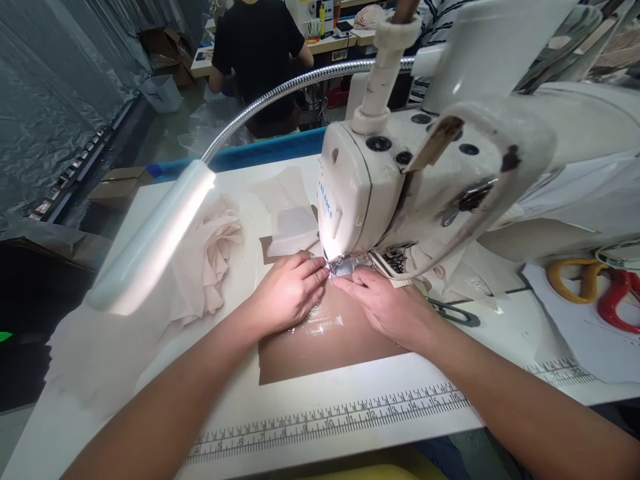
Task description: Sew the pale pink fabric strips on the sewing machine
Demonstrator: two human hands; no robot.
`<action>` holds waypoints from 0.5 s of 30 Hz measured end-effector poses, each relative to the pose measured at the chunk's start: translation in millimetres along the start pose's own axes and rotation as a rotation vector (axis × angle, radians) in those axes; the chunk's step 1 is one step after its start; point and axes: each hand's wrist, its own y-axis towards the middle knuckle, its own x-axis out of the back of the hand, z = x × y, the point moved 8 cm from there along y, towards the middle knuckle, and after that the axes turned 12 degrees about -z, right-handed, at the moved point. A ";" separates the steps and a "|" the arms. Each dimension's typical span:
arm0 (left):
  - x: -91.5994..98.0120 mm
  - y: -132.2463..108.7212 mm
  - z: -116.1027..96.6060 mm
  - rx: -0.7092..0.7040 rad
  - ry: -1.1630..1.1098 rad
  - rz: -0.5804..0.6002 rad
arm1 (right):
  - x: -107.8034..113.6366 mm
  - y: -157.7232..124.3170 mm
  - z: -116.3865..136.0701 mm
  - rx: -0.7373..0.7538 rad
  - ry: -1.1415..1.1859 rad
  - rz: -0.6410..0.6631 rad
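Observation:
A white sewing machine (350,193) stands in front of me, its needle area lit brightly. My left hand (290,290) is left of the presser foot (336,268), fingers bent and pressed together close to it. On the other side, my right hand (383,300) has its thumb and forefinger closed just before the foot. What either hand grips is hidden by fingers and glare. Thin pale fabric (293,223) lies behind the foot, reaching toward my left fingertips. Beneath both hands is a brown sheet (300,360) with clear tape on it.
Crumpled pale fabric (215,260) lies at left under a lamp (155,247) on a bent metal neck. Thread snips (455,313) and red-handled scissors (617,303) lie to the right. A printed ruler (320,427) runs along the front edge. A person (255,60) sits beyond the table.

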 end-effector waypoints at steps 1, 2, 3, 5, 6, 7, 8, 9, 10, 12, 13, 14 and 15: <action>-0.5 0.3 1.3 0.010 0.008 0.001 | -0.2 -0.5 -0.4 0.008 0.009 -0.011; -1.0 0.4 2.7 0.022 0.014 0.005 | -0.6 -1.1 -1.2 0.011 0.018 -0.019; -1.5 0.5 3.9 0.034 0.017 0.008 | -1.3 -1.8 -2.2 0.008 0.026 -0.022; -2.1 0.2 5.7 0.057 0.012 0.015 | -2.9 -3.4 -4.2 -0.005 0.039 -0.018; -2.1 -0.2 6.2 0.064 0.004 0.018 | -3.2 -3.9 -4.6 -0.009 0.043 -0.017; -1.6 -0.8 6.5 0.068 -0.010 0.017 | -3.1 -4.3 -4.7 -0.013 0.044 -0.017; -0.3 -1.5 7.0 0.070 -0.028 0.008 | -2.4 -4.3 -4.3 -0.014 0.047 -0.021; 1.5 -2.4 8.0 0.072 -0.048 -0.009 | -1.1 -4.0 -3.6 -0.015 0.050 -0.029; 4.4 -3.3 10.2 0.079 -0.065 -0.037 | 0.4 -3.6 -3.1 -0.020 0.052 -0.037; 12.0 -5.9 19.0 0.118 -0.077 -0.121 | 3.0 -2.4 -2.2 -0.039 0.062 -0.047; 15.4 -7.6 25.5 0.150 -0.064 -0.156 | 4.0 -1.8 -2.0 -0.052 0.067 -0.049; 17.6 -9.4 32.4 0.186 -0.042 -0.176 | 4.6 -1.4 -1.7 -0.063 0.072 -0.050; 18.4 -11.2 39.4 0.222 -0.012 -0.174 | 4.7 -1.1 -1.5 -0.074 0.077 -0.048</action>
